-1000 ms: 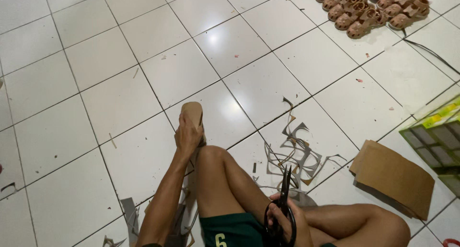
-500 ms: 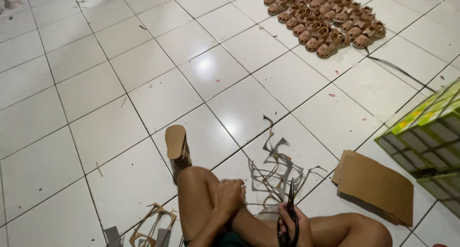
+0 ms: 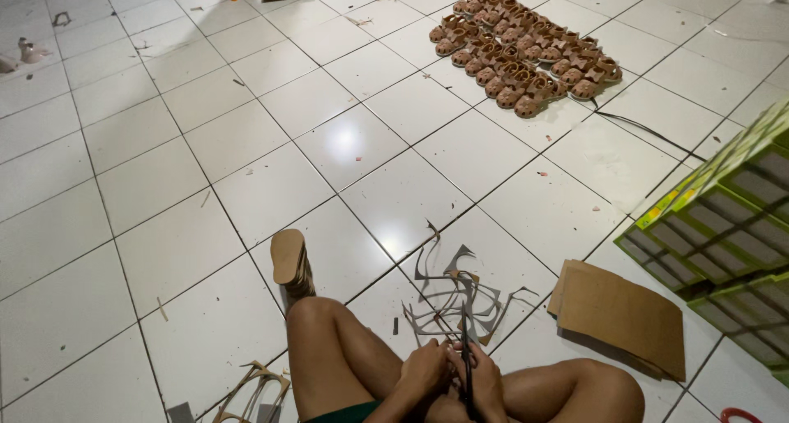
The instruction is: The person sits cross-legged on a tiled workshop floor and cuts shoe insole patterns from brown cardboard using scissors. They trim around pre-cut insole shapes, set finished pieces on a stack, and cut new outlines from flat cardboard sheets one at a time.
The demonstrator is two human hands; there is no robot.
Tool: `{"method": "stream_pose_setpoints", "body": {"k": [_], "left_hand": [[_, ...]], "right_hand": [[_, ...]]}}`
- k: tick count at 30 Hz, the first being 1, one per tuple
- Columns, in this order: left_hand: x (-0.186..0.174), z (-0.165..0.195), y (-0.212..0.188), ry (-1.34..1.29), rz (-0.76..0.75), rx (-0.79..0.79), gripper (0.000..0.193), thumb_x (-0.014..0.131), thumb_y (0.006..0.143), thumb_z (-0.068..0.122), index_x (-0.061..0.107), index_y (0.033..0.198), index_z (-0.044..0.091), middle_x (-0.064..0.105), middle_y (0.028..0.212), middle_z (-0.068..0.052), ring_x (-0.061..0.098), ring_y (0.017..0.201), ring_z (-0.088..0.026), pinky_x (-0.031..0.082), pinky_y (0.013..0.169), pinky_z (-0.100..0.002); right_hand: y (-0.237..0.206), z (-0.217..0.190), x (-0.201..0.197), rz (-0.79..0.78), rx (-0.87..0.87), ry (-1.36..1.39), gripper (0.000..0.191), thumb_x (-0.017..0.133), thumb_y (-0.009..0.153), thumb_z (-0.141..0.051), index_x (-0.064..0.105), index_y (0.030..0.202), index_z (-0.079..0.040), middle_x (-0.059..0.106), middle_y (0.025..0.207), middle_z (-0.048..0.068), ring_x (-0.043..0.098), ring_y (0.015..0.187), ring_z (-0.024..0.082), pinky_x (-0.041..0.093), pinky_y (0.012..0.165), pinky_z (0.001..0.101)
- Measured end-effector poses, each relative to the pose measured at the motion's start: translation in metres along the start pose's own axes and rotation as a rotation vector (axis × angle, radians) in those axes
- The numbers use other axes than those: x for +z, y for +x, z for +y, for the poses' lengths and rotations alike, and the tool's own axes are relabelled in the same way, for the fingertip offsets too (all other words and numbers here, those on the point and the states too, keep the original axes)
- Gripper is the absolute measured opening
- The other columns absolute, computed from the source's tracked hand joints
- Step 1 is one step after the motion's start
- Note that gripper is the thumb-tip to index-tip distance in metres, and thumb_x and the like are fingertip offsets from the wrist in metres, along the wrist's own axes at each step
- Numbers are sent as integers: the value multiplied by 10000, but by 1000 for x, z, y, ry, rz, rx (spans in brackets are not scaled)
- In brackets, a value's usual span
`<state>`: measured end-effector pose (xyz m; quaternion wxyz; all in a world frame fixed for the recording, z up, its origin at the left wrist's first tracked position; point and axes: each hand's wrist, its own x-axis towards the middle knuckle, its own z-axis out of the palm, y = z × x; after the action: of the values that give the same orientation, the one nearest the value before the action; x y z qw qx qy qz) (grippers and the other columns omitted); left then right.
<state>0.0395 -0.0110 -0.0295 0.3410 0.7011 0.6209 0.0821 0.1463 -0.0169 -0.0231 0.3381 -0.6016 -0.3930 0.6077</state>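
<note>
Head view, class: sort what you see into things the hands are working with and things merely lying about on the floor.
In hand:
left hand and right hand, close together
black scissors, in the right hand
cut grey scraps just ahead

Lying about:
stack of soles
brown card sheets
rows of small sandals
green boxes

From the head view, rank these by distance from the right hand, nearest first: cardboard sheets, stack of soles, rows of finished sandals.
From the right hand:
1. Cardboard sheets, on the floor to its right.
2. Stack of soles, up-left, past the left knee.
3. Rows of finished sandals, far ahead, upper right.
</note>
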Motion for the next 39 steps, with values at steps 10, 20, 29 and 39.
{"method": "stream_pose_setpoints", "body": {"k": [10,20,29,39], "left_hand": [[-1,1,-8,31,-22,35,410,694,896,214,593,1252,37,641,1128,-233,683,947,-437,573,821,-509],[-6,-1,-4,-62,-30,-4,374,689,948,256,600,1279,106,629,1112,-215,665,987,-449,552,845,-535],[-3,-8,-3,-74,-44,30,418,700,935,258,586,1312,117,634,1080,-209,682,965,-431,567,830,-515],[2,-14,5,-28,-108,47,368,670,956,225,617,1289,78,642,1088,-217,690,967,-414,576,822,-493]], "right_hand": [[-8,-8,-2,36,64,-158,258,730,931,-265,719,1026,-26,682,660,55,595,541,110,463,498,276],[8,-12,5,39,29,-157,304,784,869,-285,721,1055,-53,736,705,68,650,577,122,533,517,302],[6,-12,8,95,-17,-282,341,826,842,-322,744,1060,-72,758,679,55,686,607,95,535,570,272],[11,-11,5,9,210,-182,347,784,903,-342,711,1063,-44,633,617,48,572,520,133,447,526,294]]}}
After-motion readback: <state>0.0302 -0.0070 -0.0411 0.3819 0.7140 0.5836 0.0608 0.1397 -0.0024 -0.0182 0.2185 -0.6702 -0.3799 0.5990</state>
